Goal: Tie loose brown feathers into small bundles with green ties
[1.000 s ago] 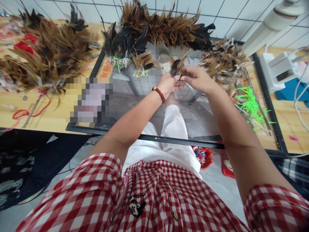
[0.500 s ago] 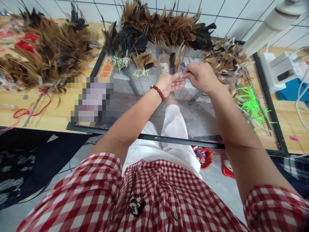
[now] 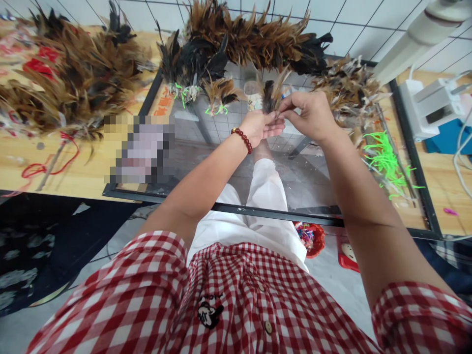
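My left hand (image 3: 260,128), with a red bead bracelet on the wrist, pinches the quill ends of a small bunch of brown and black feathers (image 3: 272,92) that stands upright above the glass table top (image 3: 236,162). My right hand (image 3: 309,115) is closed beside it, its fingertips meeting the left thumb at the base of the bunch. Tied feather bundles with green ties (image 3: 218,94) lie just left of the hands.
Large heaps of brown and black feathers lie at the left (image 3: 70,73), the back (image 3: 254,42) and the right (image 3: 346,88). Green plastic ties (image 3: 383,160) lie at the right. A white device (image 3: 431,105) sits on a wooden bench. Red string (image 3: 47,164) lies left.
Both hands have risen slightly with the feather bunch. The right hand's fingers have drawn in to the base of the bunch beside the left thumb.
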`<state>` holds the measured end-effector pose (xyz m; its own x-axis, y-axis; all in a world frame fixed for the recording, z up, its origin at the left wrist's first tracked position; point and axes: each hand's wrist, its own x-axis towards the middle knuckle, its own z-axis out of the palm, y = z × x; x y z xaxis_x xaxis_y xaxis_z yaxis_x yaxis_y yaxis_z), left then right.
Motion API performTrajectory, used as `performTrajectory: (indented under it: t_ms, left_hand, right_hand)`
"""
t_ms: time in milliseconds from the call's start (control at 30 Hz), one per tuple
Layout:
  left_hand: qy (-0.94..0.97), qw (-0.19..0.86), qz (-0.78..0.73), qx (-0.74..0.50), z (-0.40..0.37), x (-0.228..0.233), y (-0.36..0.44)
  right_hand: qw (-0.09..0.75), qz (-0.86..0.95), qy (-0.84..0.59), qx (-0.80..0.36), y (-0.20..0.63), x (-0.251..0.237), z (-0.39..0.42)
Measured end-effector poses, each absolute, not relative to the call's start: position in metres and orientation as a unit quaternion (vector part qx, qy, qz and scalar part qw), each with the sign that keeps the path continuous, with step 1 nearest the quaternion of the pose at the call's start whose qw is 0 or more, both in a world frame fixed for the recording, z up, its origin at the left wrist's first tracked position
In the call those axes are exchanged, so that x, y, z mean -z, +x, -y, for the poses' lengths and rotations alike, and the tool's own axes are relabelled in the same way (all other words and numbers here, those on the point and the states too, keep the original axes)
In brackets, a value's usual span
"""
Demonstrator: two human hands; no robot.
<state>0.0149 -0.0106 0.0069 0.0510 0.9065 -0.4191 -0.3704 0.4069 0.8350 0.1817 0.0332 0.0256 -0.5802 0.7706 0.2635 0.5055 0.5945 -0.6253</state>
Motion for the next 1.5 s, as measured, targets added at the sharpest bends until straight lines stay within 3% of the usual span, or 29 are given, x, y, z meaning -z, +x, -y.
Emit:
performTrajectory:
  t_ms: [167, 367, 633, 800, 867, 967, 1033, 1267, 1500]
  left_hand:
    - [0.262, 0.677, -0.497, -0.476, 0.011, -0.008, 0.015]
    - [0.264, 0.678, -0.5, -0.471, 0.011, -0.01, 0.015]
    - [0.263, 0.678, -0.501, -0.469, 0.008, -0.009, 0.013]
    - [0.255, 0.683, -0.489, -0.478, 0.006, -0.007, 0.011]
    - [0.248, 0.696, -0.474, -0.479, 0.006, -0.007, 0.009]
    - [0.24, 0.749, -0.441, -0.432, 0.007, -0.007, 0.004]
    - [0.236, 0.788, -0.414, -0.391, 0.007, -0.007, 0.002]
    - [0.251, 0.827, -0.385, -0.323, 0.006, -0.004, 0.0]
    - [0.34, 0.777, -0.381, -0.37, 0.009, 0.002, -0.001]
  right_hand:
    - [0.312, 0.801, -0.387, -0.335, 0.18, -0.029, -0.03]
    - [0.334, 0.799, -0.387, -0.316, 0.175, -0.027, -0.031]
    - [0.298, 0.81, -0.403, -0.306, 0.176, -0.032, -0.026]
    - [0.368, 0.782, -0.411, -0.29, 0.187, -0.026, -0.043]
    - [0.329, 0.763, -0.423, -0.361, 0.194, -0.021, -0.051]
    - [0.199, 0.733, -0.357, -0.544, 0.2, -0.017, -0.055]
    - [0.173, 0.706, -0.311, -0.612, 0.199, -0.017, -0.051]
    - [0.263, 0.642, -0.314, -0.648, 0.187, -0.014, -0.044]
    - [0.35, 0.639, -0.376, -0.573, 0.184, -0.002, -0.054]
